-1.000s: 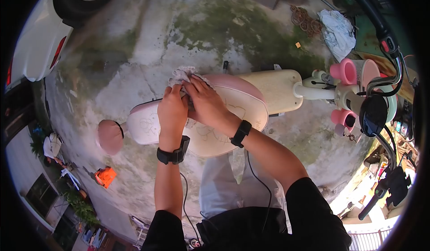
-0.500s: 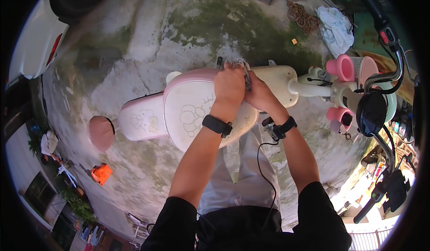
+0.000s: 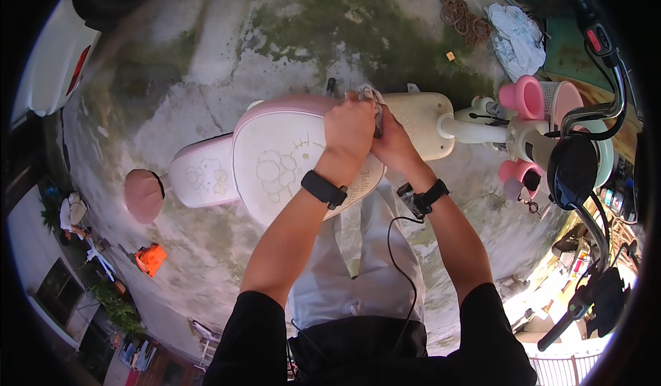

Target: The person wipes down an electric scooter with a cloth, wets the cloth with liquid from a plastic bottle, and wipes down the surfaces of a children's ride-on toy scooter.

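Note:
My left hand (image 3: 348, 130) is closed around a crumpled greyish cloth (image 3: 369, 94). Pressed against it, my right hand (image 3: 396, 140) grips the same cloth from the other side; its fingertips are partly hidden. Both hands are above the front end of a white and pink scooter seat (image 3: 275, 162) with a stitched cartoon figure. Beyond the hands lies the scooter's cream footboard (image 3: 423, 114). A smaller rear seat (image 3: 204, 173) with a similar pattern and a round pink backrest (image 3: 144, 196) extend to the left.
The handlebar (image 3: 597, 128) and a round black mirror (image 3: 573, 173) rise at the right, near pink cup-shaped holders (image 3: 527, 97). A white car (image 3: 58, 56) stands upper left. An orange object (image 3: 150, 259), a white plastic bag (image 3: 515, 42) and rusty chain or rope (image 3: 465, 20) lie on the concrete.
The seat and backrest have shifted left in view. My hands remain closed together on the cloth, only slightly left of before.

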A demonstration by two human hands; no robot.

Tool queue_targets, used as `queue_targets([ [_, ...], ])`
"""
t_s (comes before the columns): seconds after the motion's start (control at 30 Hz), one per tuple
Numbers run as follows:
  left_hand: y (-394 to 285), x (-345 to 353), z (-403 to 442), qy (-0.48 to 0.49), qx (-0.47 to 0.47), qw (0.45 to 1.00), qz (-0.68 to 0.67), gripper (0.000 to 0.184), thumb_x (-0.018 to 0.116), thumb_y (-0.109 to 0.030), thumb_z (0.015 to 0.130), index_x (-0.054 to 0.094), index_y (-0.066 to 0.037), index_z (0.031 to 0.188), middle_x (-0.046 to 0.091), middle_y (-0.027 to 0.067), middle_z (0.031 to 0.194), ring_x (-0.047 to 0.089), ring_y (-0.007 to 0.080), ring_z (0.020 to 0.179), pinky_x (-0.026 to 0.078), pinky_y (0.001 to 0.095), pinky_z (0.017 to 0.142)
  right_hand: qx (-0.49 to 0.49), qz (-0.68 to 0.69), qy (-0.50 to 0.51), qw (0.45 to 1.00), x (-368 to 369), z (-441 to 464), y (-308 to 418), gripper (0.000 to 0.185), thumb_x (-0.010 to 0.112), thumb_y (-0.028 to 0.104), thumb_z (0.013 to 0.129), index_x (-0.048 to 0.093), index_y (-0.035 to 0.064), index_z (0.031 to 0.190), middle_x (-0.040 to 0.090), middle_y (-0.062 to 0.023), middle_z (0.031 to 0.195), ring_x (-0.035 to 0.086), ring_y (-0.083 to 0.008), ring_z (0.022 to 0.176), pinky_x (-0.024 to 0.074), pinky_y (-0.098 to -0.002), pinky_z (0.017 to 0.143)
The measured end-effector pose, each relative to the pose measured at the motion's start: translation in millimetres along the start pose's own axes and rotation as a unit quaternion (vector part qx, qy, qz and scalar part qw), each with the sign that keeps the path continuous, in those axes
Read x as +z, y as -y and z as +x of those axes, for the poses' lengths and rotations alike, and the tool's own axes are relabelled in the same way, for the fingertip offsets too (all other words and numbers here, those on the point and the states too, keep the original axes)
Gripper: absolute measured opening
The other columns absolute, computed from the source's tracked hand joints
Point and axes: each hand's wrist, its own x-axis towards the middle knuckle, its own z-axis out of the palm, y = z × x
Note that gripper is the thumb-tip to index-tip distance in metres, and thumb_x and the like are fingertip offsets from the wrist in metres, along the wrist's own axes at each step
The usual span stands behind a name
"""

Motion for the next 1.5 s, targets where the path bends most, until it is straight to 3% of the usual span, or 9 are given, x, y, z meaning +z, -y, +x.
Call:
queue_targets([
  [0.1, 27.4, -30.6, -4.5, -0.026, -0.027, 0.999, -0.025, 0.016, 0.064, -0.017, 0.091, 0.072, -0.011, 0.103, 0.068, 0.0156, 0.099, 0.071, 0.0361, 0.085, 0.058, 0.0431, 0.072, -0.040, -0.059, -0.004, 0.997, 11.7, 19.5, 40.5, 0.066, 0.071, 0.031, 0.083, 0.043, 0.0009, 0.136, 0.061, -0.0256, 0.125, 0.061, -0.0430, 0.114, 0.0511, -0.0486, 0.094],
  [0.27, 72.4, -46.8, -30.3, -0.121, -0.028, 0.992, -0.035, 0.024, 0.066, -0.013, 0.089, 0.071, -0.010, 0.113, 0.068, 0.0158, 0.097, 0.068, 0.0375, 0.088, 0.056, 0.0456, 0.072, -0.128, -0.129, -0.121, 0.976, 65.3, 28.4, 74.4, 0.061, 0.070, 0.023, 0.078, 0.047, 0.0021, 0.130, 0.055, -0.0261, 0.126, 0.052, -0.0467, 0.123, 0.0476, -0.0503, 0.098],
  [0.43, 111.4, -61.7, -75.8, -0.114, -0.059, 0.990, -0.048, 0.017, 0.060, -0.008, 0.094, 0.066, -0.005, 0.110, 0.066, 0.0204, 0.099, 0.064, 0.0440, 0.088, 0.051, 0.0504, 0.073, -0.211, -0.204, -0.124, 0.948, 101.9, 5.3, 108.0, 0.074, 0.078, 0.029, 0.071, 0.050, 0.0006, 0.133, 0.046, -0.0237, 0.137, 0.037, -0.0479, 0.136, 0.0451, -0.0515, 0.100],
  [0.8, 102.3, -23.0, -231.9, -0.036, -0.201, 0.964, -0.172, 0.030, 0.066, -0.012, 0.089, 0.058, -0.005, 0.118, 0.065, 0.0243, 0.106, 0.063, 0.0479, 0.093, 0.050, 0.0521, 0.074, -0.344, -0.222, 0.041, 0.911, 130.0, -107.7, 65.8, 0.075, 0.079, 0.042, 0.072, 0.055, 0.0045, 0.132, 0.042, -0.0142, 0.152, 0.033, -0.0360, 0.143, 0.0370, -0.0456, 0.111],
  [0.9, 68.0, -3.7, -238.1, -0.071, -0.200, 0.964, -0.161, 0.030, 0.069, -0.012, 0.088, 0.058, -0.006, 0.115, 0.066, 0.0200, 0.104, 0.064, 0.0449, 0.090, 0.051, 0.0500, 0.072, -0.350, -0.194, 0.053, 0.915, 112.9, -121.4, 39.3, 0.075, 0.081, 0.042, 0.071, 0.055, 0.0083, 0.133, 0.043, -0.0108, 0.153, 0.038, -0.0288, 0.142, 0.0341, -0.0422, 0.114],
  [1.03, 35.0, 19.4, -220.1, -0.122, -0.159, 0.970, -0.140, 0.030, 0.068, -0.011, 0.088, 0.058, -0.005, 0.116, 0.068, 0.0192, 0.102, 0.066, 0.0433, 0.087, 0.053, 0.0458, 0.071, -0.356, -0.162, 0.047, 0.919, 79.1, -114.5, 9.8, 0.091, 0.082, 0.041, 0.066, 0.048, 0.0162, 0.147, 0.044, -0.0053, 0.153, 0.044, -0.0212, 0.137, 0.0416, -0.0380, 0.105],
  [1.27, -2.5, 44.3, -184.5, -0.203, -0.109, 0.959, -0.166, 0.045, 0.077, -0.007, 0.080, 0.057, -0.007, 0.119, 0.064, 0.0127, 0.101, 0.066, 0.0367, 0.088, 0.053, 0.0440, 0.069, -0.411, -0.152, 0.019, 0.899, 27.7, -84.9, -15.5, 0.094, 0.087, 0.040, 0.063, 0.049, 0.0154, 0.145, 0.045, -0.0068, 0.152, 0.043, -0.0272, 0.140, 0.0400, -0.0428, 0.110],
  [1.33, -13.3, 46.6, -175.9, -0.211, -0.096, 0.953, -0.194, 0.042, 0.075, -0.006, 0.082, 0.058, -0.006, 0.120, 0.066, 0.0156, 0.102, 0.068, 0.0372, 0.087, 0.054, 0.0429, 0.072, -0.427, -0.130, 0.004, 0.895, 23.8, -76.1, -32.2, 0.090, 0.088, 0.035, 0.064, 0.052, 0.0143, 0.143, 0.045, -0.0110, 0.151, 0.041, -0.0324, 0.141, 0.0389, -0.0463, 0.111],
  [1.5, -22.7, 53.7, -164.1, -0.194, -0.063, 0.956, -0.209, 0.050, 0.079, -0.010, 0.075, 0.059, -0.011, 0.121, 0.060, 0.0080, 0.096, 0.065, 0.0292, 0.081, 0.053, 0.0397, 0.063, -0.393, -0.116, -0.065, 0.910, 28.2, -75.1, -67.9, 0.089, 0.090, 0.027, 0.061, 0.052, 0.0110, 0.140, 0.043, -0.0211, 0.149, 0.039, -0.0435, 0.140, 0.0372, -0.0529, 0.112],
])
